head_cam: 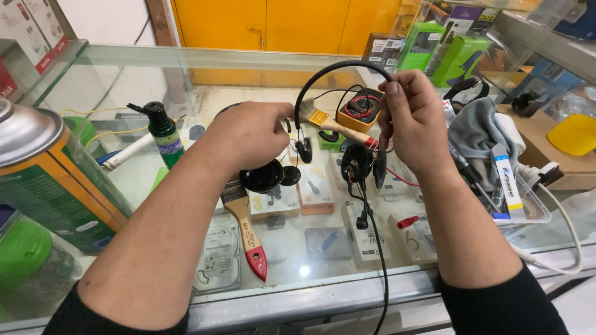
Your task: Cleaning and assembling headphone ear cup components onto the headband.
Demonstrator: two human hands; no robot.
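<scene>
A black wired headset (338, 67) hangs between both hands above a glass counter (347, 286). My left hand (248, 133) grips its left end, where a round black earcup (262, 177) sits just below the fingers. My right hand (415, 118) pinches the headband's right side and also holds a small wooden-handled paintbrush (332, 126). The brush's bristles point left toward my left hand. The other earcup (357, 164) dangles below the right hand, and its black cable (380, 260) runs down over the counter's front edge.
A second brush with a red-tipped handle (248, 239) lies on the glass. A large spray can (43, 174) and a green bottle (164, 133) stand at the left. At the right are a grey cloth (478, 127), a clear tray (528, 211) and a white cable (568, 229). Small boxes show under the glass.
</scene>
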